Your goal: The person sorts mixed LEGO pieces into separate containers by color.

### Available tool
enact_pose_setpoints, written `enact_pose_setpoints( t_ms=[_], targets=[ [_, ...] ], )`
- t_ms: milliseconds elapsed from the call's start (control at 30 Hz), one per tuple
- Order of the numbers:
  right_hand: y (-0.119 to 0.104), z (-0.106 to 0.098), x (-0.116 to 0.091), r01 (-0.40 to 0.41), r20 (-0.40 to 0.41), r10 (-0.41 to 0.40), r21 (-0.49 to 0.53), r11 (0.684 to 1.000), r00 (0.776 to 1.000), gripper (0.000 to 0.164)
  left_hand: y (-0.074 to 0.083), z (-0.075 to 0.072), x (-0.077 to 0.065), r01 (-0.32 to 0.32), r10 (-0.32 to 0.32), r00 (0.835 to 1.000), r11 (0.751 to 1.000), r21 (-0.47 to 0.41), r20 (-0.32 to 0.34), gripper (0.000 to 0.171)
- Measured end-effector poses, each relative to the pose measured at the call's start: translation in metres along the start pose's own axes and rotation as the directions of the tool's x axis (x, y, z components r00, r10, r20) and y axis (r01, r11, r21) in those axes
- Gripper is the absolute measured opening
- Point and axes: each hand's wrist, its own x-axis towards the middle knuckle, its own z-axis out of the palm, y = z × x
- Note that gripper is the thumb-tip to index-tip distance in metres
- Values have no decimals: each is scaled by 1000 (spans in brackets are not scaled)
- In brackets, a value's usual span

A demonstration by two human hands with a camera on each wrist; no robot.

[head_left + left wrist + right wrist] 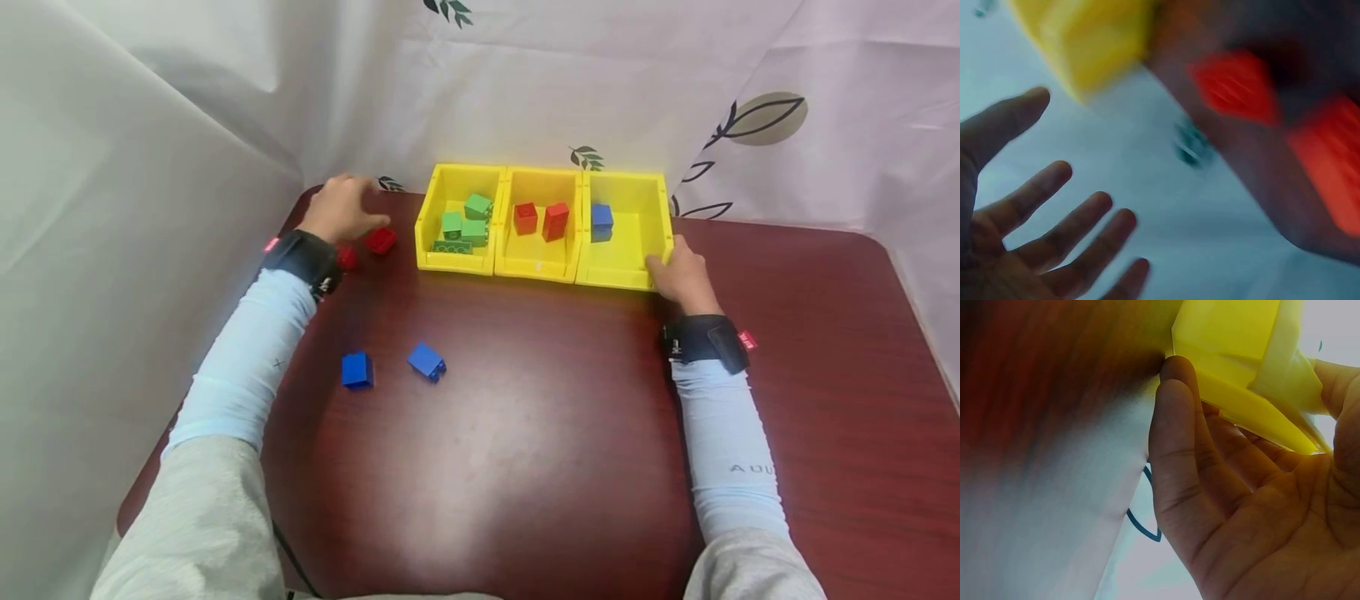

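Note:
My left hand (339, 208) hovers at the table's far left with its fingers spread, holding nothing. Close to it on the table are two red toy building blocks, one red block (382, 241) beside the thumb and another red block (347, 257) partly covered by the wrist. At the right end of a row of three joined yellow bins, my right hand (684, 277) grips the front corner of the right bin (1222, 344), thumb on one side of the wall and fingers along the other. A blue block (602, 222) stands in that bin.
Several green blocks (474, 231) lie in the left bin (456, 265). Two red blocks (555, 222) are in the middle bin (534, 271). Nearer on the table (525, 433) lie a blue block (357, 370) and another blue block (427, 361). White cloth (525, 83) hangs behind.

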Motion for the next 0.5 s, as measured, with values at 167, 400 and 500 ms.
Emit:
enact_pose_setpoints(
  t_ms=[167, 400, 500],
  targets=[
    [3, 0, -1, -2, -4, 2, -4, 1000, 1000, 56, -53, 9, -2, 70, -70, 979, 998, 9, 193, 62],
    [4, -1, -1, 6, -12, -7, -13, 1000, 1000, 57, -87, 38, -11, 101, -107, 981, 994, 42, 161, 44],
    [2, 0, 0, 10, -17, -10, -12, 1000, 1000, 56, -90, 41, -13, 89, -92, 990, 995, 35, 106, 40]
  ],
)
